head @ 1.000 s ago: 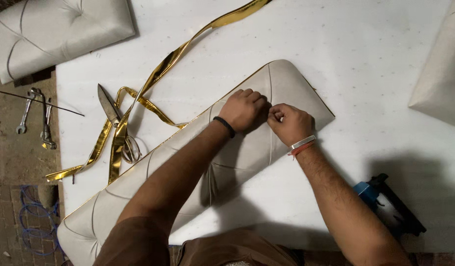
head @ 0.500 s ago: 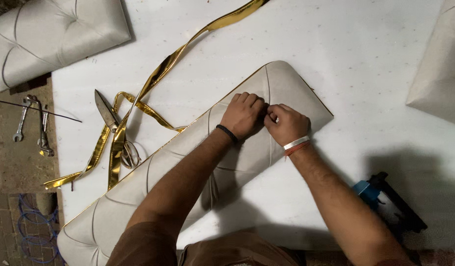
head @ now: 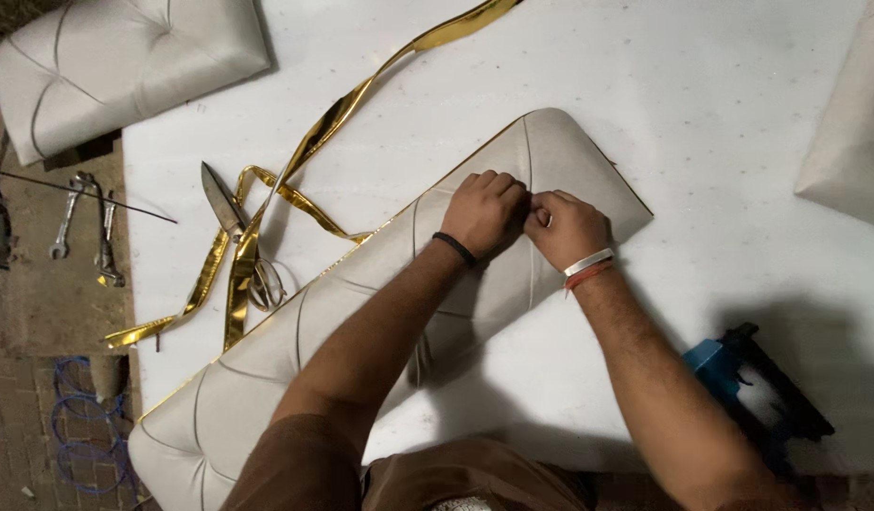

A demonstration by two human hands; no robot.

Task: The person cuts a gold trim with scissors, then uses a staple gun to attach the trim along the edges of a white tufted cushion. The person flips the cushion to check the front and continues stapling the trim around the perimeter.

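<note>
A: Hands?
B: Left hand and right hand are touching, fingers curled tight, pinching a seam on the cushion.
A: Cushion where?
B: Diagonal on table, beside gold strip.

On my feed, scissors lie near the white table's left edge, tangled in loose gold ribbon running to the far edge. A second tufted cushion overhangs the far left corner. Wrenches sit off the left edge; a blue staple gun at the near right edge.
</note>
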